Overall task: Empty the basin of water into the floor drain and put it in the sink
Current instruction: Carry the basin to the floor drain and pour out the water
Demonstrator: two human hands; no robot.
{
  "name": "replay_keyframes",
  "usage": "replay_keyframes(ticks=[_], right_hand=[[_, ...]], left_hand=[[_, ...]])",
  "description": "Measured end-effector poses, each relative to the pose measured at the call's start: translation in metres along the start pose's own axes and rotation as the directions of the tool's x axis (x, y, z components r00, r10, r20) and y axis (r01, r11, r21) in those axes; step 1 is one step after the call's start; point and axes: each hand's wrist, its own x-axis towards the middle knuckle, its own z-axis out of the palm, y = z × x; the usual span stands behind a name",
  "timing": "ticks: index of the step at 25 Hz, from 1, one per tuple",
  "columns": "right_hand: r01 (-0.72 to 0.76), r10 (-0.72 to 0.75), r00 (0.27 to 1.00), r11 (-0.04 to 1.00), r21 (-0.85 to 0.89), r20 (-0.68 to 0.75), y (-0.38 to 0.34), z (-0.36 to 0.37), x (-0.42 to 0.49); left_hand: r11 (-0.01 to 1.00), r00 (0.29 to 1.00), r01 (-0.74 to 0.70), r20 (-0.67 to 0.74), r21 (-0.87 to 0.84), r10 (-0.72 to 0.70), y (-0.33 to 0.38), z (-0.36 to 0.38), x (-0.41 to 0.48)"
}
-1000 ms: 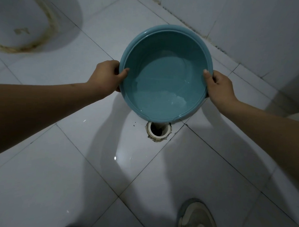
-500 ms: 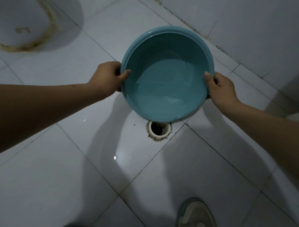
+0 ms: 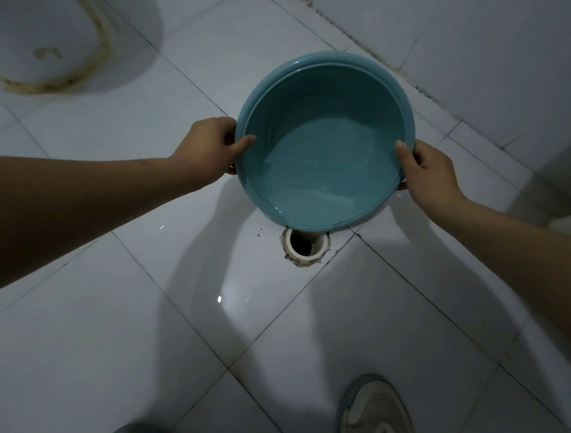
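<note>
Toilet base (image 3: pixel 40 35): I saw it at the far left, stained along its bottom edge, well apart from the basin.
Left hand (image 3: pixel 205 147): I had it closed on the basin's left rim, thumb over the inside edge.
Basin (image 3: pixel 327 97): blue, held above the floor (image 3: pixel 109 323) and tipped towards me, water pooled at its near lip.
Drain (image 3: pixel 304 246): an open white pipe mouth in the tiles, just under the basin's near lip.
Right hand (image 3: pixel 426 171): I had it clamped on the right rim, thumb inside.
Shoe (image 3: pixel 377 416): at the bottom right, on the tiles.

White tiled floor (image 3: pixel 108 339), shoe (image 3: pixel 377 416), drain (image 3: pixel 304 246).
</note>
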Motion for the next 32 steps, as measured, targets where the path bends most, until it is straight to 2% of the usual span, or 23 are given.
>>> replay_keyframes(ticks=[11,17,25,32], right_hand=[[0.031,-0.031,0.999,0.999,-0.006,0.021,0.007,-0.003,-0.009],[0.027,-0.027,1.000,0.998,-0.063,0.001,0.013,-0.004,-0.017],[0.023,-0.024,1.000,0.998,-0.052,-0.008,0.014,-0.001,-0.036],[0.106,-0.108,0.993,0.993,-0.044,-0.042,0.023,-0.001,-0.054]], left_hand=[[1.000,0.999,-0.013,0.036,0.010,0.012,-0.001,0.000,-0.004],[0.999,0.997,-0.049,0.052,0.014,0.048,-0.001,-0.003,-0.007],[0.995,0.993,-0.101,0.060,-0.001,0.101,-0.008,-0.004,-0.013],[0.989,0.987,-0.141,0.086,0.036,0.138,-0.006,-0.006,-0.018]])
